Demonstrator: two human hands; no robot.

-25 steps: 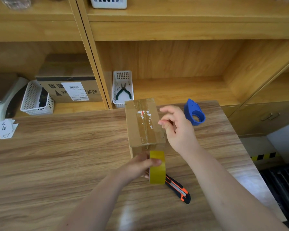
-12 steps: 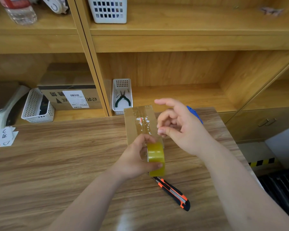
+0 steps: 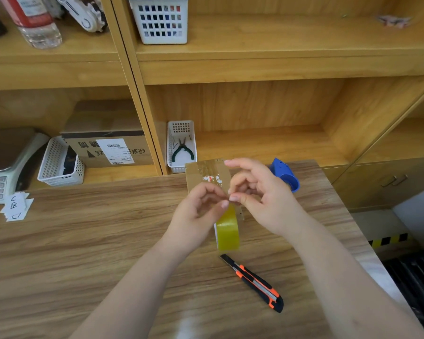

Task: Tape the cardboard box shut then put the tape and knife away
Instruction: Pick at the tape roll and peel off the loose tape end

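Note:
A small cardboard box (image 3: 207, 173) with old tape on its top stands on the wooden table (image 3: 83, 241), mostly hidden behind my hands. My left hand (image 3: 197, 212) holds the yellowish tape roll (image 3: 227, 228) upright in front of the box. My right hand (image 3: 262, 194) pinches at the top of the roll with thumb and forefinger, where the tape's end is; the other fingers are spread. A black and orange utility knife (image 3: 253, 282) lies on the table just below the roll, apart from both hands.
A blue tape dispenser (image 3: 285, 173) sits behind my right hand. On the shelf behind stand a white basket with pliers (image 3: 181, 145), another white basket (image 3: 59, 165), a labelled cardboard box (image 3: 108, 148) and a scale (image 3: 3, 167). Paper slips (image 3: 16, 206) lie at the table's left.
My left hand has lifted the tape roll from the box's front face. My right hand has come down from above the box to pinch the roll's top.

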